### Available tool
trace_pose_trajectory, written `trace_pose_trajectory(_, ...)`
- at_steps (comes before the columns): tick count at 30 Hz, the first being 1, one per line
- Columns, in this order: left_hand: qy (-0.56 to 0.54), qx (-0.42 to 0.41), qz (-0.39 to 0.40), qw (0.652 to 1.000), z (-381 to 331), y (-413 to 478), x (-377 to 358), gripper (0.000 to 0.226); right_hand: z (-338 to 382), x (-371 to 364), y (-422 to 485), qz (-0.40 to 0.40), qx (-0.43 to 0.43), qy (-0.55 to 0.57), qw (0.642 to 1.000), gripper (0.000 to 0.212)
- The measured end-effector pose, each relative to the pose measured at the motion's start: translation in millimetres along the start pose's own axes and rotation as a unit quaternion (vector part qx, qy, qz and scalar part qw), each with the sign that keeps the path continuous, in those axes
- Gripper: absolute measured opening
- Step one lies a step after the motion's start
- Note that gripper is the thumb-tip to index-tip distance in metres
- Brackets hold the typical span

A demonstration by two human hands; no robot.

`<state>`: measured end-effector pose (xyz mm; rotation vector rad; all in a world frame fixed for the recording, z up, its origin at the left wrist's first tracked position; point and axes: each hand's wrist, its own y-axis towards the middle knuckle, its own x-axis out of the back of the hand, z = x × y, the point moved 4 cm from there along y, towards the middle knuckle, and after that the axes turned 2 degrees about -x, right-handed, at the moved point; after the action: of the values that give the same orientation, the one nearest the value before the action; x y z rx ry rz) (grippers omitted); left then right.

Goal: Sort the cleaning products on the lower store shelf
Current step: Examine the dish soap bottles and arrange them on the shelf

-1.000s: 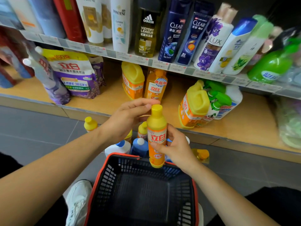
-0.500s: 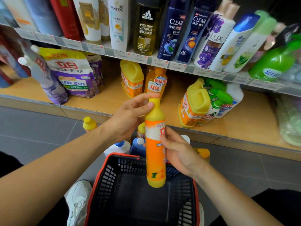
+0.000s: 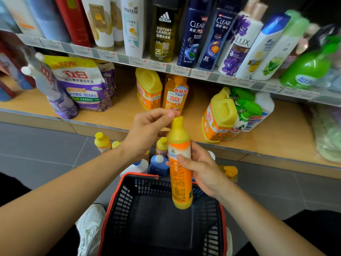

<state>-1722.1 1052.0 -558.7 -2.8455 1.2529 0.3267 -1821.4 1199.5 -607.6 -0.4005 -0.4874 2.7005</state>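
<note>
An orange dish-soap bottle [image 3: 180, 180] with a yellow cap stands upright in the air above a black and red basket [image 3: 118, 204]. My right hand [image 3: 201, 169] grips its middle, fingers curled round the label. My left hand [image 3: 147, 132] pinches the cap at the top. Behind them runs the lower wooden shelf [image 3: 258, 133]. On it stand two orange detergent bottles [image 3: 149, 87], a yellow-handled jug [image 3: 219, 115], green spray bottles [image 3: 247, 108] and purple refill pouches [image 3: 83, 85].
Several small bottles stand on the grey floor between basket and shelf: yellow-capped ones [image 3: 102, 142] and blue ones [image 3: 157, 164]. The upper shelf [image 3: 166, 65] carries shampoo and body-wash bottles. A white shoe [image 3: 90, 228] lies left of the basket.
The bottle has been turned in my hands, so its back label now faces me, and it has risen slightly. My left fingers stayed at the cap.
</note>
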Motion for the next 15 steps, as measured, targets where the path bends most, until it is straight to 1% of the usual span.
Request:
trace_pose_trajectory(2,0.015,0.001,-0.022,1.0,0.1,0.1,1.4,0.018,-0.5,-2.5,-1.5,0.008,0.0,-0.018,1.0,0.06)
trace_pose_trajectory(6,0.017,-0.006,-0.002,1.0,-1.3,-3.2,-0.3,0.027,-0.5,-3.8,-3.9,0.002,-0.01,0.006,1.0,0.068)
trace_pose_trajectory(7,0.018,-0.013,-0.001,1.0,-2.4,-3.8,-0.3,0.028,0.2,-3.3,-3.9,0.001,-0.008,0.004,1.0,0.066)
trace_pose_trajectory(11,0.031,-0.023,-0.022,0.999,-1.7,-2.5,0.8,0.015,0.4,-1.0,-3.3,-0.001,0.002,-0.011,1.0,0.057)
trace_pose_trajectory(13,0.03,-0.018,-0.04,0.999,-1.3,-2.1,2.6,0.017,-0.2,-2.7,-3.3,0.002,0.004,-0.014,1.0,0.057)
trace_pose_trajectory(15,0.037,-0.022,-0.034,0.998,-1.9,-2.2,2.5,0.021,-1.3,-3.7,-3.3,0.0,0.006,-0.017,1.0,0.058)
